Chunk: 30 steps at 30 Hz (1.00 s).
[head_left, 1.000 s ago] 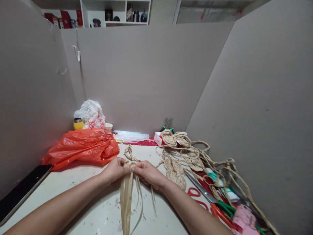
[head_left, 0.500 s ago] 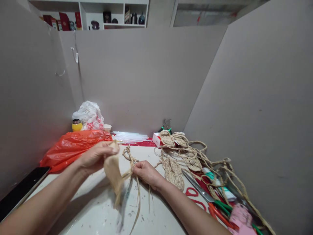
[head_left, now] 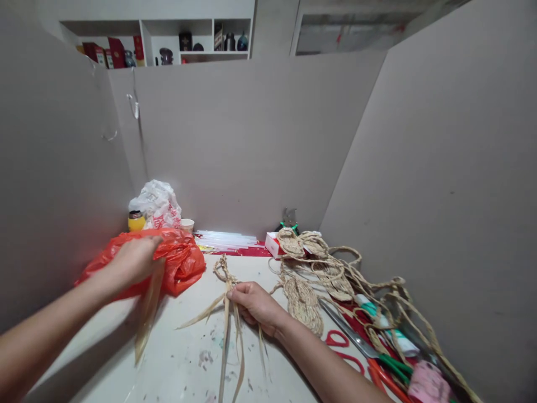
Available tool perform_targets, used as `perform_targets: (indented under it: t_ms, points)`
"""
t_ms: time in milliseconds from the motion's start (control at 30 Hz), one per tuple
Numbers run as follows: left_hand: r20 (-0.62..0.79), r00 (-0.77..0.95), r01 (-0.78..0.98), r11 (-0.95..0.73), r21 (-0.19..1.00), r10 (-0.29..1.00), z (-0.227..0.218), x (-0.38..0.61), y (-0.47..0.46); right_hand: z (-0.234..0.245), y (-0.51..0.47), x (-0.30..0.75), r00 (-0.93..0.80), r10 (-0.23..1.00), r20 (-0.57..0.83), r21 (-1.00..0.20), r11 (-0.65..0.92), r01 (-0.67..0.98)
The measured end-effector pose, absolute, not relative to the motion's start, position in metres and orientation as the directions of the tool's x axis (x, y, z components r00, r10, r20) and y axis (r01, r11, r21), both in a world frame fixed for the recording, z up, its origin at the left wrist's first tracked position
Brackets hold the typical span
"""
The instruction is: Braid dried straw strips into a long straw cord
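My left hand [head_left: 136, 258] is closed at the top of a wide, pale strip of dried husk [head_left: 150, 316], which hangs down in front of the red plastic bag [head_left: 184, 263]. My right hand [head_left: 255, 307] pinches the lower end of a short husk braid [head_left: 224, 272] lying over the white table. A small loop forms the braid's far end. From under my right fingertips, loose husk strands [head_left: 225, 347] fan out to the left and toward me.
To the right lie coiled husk-rope pieces [head_left: 302, 302], red-handled scissors [head_left: 338, 338], large shears [head_left: 350, 327] and a pink roll [head_left: 428, 382]. White sticks [head_left: 226, 239], a paper cup [head_left: 187, 225] and a yellow jar [head_left: 136, 221] line the back. Grey panels [head_left: 251, 140] enclose the table.
My left hand has moved left with the wide husk strip, away from the braid and over to the red bag. My right hand keeps its pinch at nearly the same place.
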<state>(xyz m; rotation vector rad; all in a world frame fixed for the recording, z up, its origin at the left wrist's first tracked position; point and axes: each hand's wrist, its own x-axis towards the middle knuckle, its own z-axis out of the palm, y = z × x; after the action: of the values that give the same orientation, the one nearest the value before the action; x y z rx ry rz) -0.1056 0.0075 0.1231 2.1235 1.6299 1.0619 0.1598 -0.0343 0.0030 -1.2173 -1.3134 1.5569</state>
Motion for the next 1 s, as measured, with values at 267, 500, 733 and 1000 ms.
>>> perform_targets:
  t_ms: [267, 500, 733, 1000]
  points:
    - [-0.095, 0.487, 0.32, -0.076, 0.944, 0.868, 0.032, -0.012, -0.001, -0.002, -0.033, 0.161, -0.305, 0.934, -0.186, -0.975, -0.213, -0.059]
    - [-0.212, 0.479, 0.063, 0.207, 0.976, 0.852, 0.018, -0.001, 0.004, 0.001, -0.034, 0.162, -0.283, 0.937, -0.204, -0.973, -0.227, -0.051]
    - [-0.301, 0.53, 0.138, 0.269, 0.953, 0.793, 0.02, -0.008, 0.002, 0.0, -0.034, 0.162, -0.247, 0.94, -0.235, -0.966, -0.254, -0.048]
    - [-0.332, 0.544, 0.165, 0.289, 0.943, 0.771, 0.018, -0.01, 0.003, -0.003, -0.034, 0.164, -0.25, 0.94, -0.234, -0.968, -0.249, -0.032]
